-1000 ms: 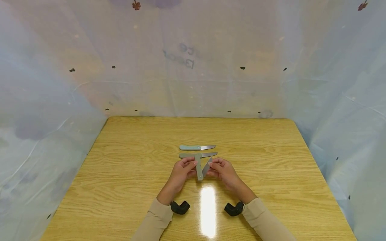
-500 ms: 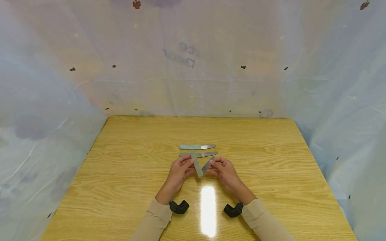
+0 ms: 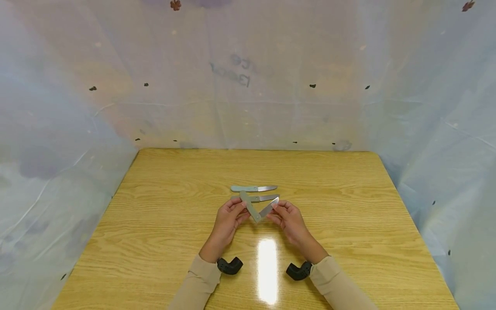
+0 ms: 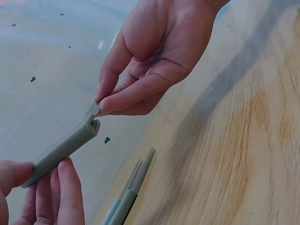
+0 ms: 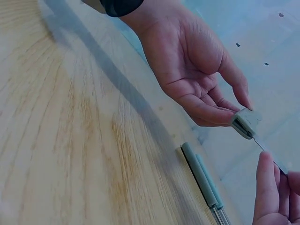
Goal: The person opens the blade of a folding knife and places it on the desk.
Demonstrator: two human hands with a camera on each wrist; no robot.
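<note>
A folding knife point(image 3: 250, 207) with a grey-green handle is held up between both hands, its blade partly unfolded so that it makes a V with the handle. My left hand point(image 3: 227, 220) pinches the handle near its free end between thumb and fingers. With thumb and fingertips my right hand point(image 3: 289, 220) pinches the steel blade point(image 3: 268, 208) close to its tip. Behind them, on the table, lie two unfolded knives side by side, blades to the right: a pale mint knife point(image 3: 245, 189) farther off and a grey-green knife point(image 3: 267, 198) nearer, its handle partly hidden by the held one.
The wood-grain table point(image 3: 174, 206) reaches back to a pale patterned sheet point(image 3: 271, 116) hung behind and at both sides. Each wrist wears a black device, the left device point(image 3: 230, 266) and the right device point(image 3: 299, 271). A bright reflection shines on the tabletop between the forearms.
The angle between blade and handle has widened. The handle's free end has swung left with my left hand, and the blade tip has swung right with my right. Both knives on the table stay put.
</note>
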